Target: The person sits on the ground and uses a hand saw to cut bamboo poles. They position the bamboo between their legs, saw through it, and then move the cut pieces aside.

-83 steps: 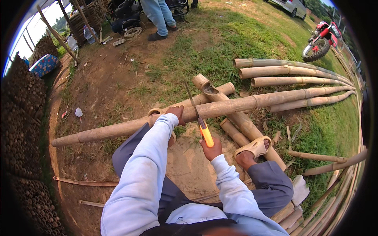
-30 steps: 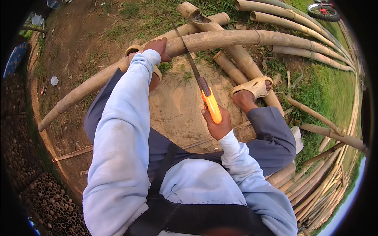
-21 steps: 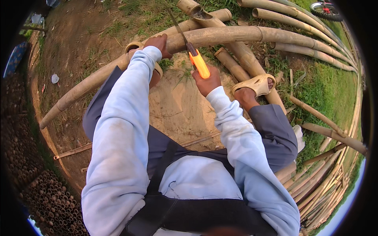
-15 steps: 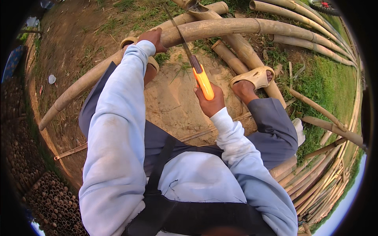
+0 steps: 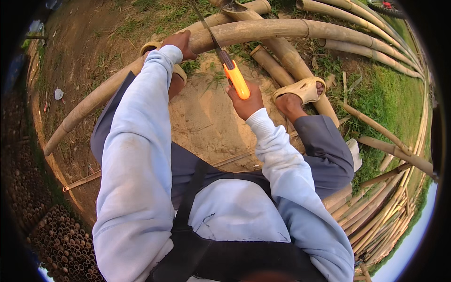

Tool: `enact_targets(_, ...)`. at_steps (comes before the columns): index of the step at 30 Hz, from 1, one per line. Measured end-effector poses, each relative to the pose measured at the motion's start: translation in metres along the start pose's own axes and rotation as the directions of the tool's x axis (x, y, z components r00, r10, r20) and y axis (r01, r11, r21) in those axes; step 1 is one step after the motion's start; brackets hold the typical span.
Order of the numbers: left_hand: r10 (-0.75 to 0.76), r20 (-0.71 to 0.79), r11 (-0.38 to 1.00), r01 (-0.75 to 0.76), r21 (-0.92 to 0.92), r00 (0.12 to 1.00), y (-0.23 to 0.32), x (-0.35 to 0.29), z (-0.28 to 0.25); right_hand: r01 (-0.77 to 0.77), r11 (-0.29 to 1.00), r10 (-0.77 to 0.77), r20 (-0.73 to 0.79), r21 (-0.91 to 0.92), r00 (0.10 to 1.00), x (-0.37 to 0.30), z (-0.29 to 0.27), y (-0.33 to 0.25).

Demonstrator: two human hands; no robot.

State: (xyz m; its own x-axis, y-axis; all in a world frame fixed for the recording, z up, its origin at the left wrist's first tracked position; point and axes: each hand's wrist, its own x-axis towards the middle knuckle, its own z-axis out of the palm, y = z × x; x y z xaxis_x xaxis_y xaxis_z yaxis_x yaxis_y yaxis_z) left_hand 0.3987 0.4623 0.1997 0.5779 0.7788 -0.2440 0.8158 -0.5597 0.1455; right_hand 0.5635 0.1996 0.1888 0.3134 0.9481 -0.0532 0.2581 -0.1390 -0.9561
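Observation:
A long bamboo pole [image 5: 263, 29] runs across in front of me, bent by the lens. My left hand [image 5: 181, 44] is wrapped round it, just left of a handsaw [image 5: 206, 28]. My right hand [image 5: 246, 99] grips the saw by its orange and brown handle [image 5: 237, 81]. The saw's dark blade lies across the pole and points away from me. How deep the blade sits in the bamboo I cannot tell. My two feet wear cream clogs; the right clog [image 5: 303, 90] rests on a thick bamboo pole [image 5: 291, 58] beneath.
More bamboo poles [image 5: 371, 51] lie at the far right. A long pile of split or thin poles [image 5: 376, 221] stretches along the lower right. At lower left stands a stack of cut bamboo ends [image 5: 63, 239]. Sandy soil [image 5: 206, 117] lies between my feet, with grass [image 5: 385, 98] to the right.
My right hand has pushed the saw forward and slightly left, so the handle is nearer the pole. My left hand keeps its hold on the bamboo.

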Motion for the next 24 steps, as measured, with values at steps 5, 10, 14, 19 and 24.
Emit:
enact_targets(5,-0.005,0.032,0.998,0.003,0.069,0.999,0.004,-0.002,-0.002,-0.385,0.921,0.387,0.032,-0.051,0.922,-0.143,-0.052,-0.058)
enact_targets(10,-0.045,0.060,0.996,0.040,0.079,0.997,0.007,-0.003,0.001,-0.191,0.980,0.193,0.043,-0.048,0.980,-0.008,-0.013,-0.057)
enact_targets(14,-0.023,-0.009,0.999,0.023,0.046,1.000,0.005,-0.005,-0.001,0.084,0.995,-0.084,0.002,-0.055,0.996,0.097,0.024,-0.014)
enact_targets(19,0.024,-0.053,0.999,-0.022,0.041,0.998,-0.001,0.004,-0.001,-0.017,0.997,0.016,0.019,0.080,1.000,-0.046,-0.018,-0.019)
enact_targets(24,0.010,0.020,1.000,-0.010,0.020,1.000,-0.003,0.003,0.006,-0.278,0.949,0.284,0.016,-0.146,0.959,-0.133,-0.052,-0.066)
